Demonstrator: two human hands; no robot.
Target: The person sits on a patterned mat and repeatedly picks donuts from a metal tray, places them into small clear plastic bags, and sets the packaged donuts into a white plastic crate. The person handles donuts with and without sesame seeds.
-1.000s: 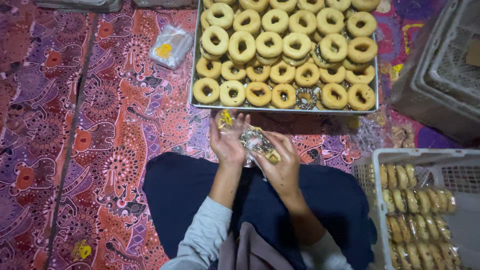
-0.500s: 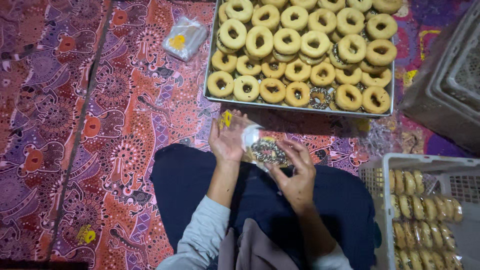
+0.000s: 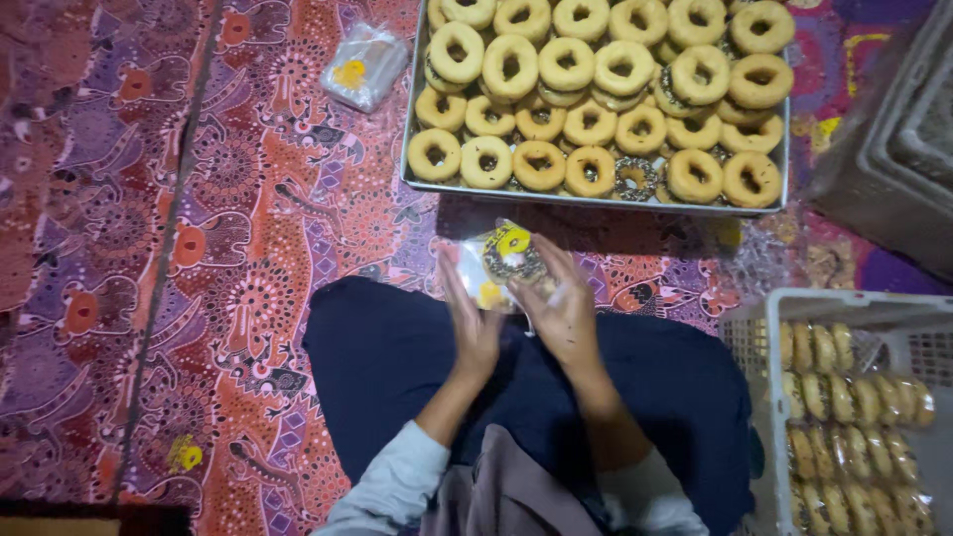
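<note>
both hands, the left hand [image 3: 471, 320] and the right hand [image 3: 563, 310], are closed around a sprinkle-topped donut in a clear plastic bag [image 3: 506, 262], held between them above the lap. just beyond the hands sits a metal tray [image 3: 596, 199] of donuts on the patterned cloth [image 3: 228, 258]. to the right stands a white crate [image 3: 844, 308] of bagged donuts; far left of the tray lies a pack of bags [image 3: 364, 66].

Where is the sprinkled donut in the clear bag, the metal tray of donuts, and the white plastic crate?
Sprinkled donut in clear plastic bag [image 3: 511, 260], head view, on its dark topping.
Rectangular metal tray of ring donuts [image 3: 596, 200], head view, on its near rim.
White plastic crate of wrapped donuts [image 3: 844, 300], head view, on its top rim.
</note>
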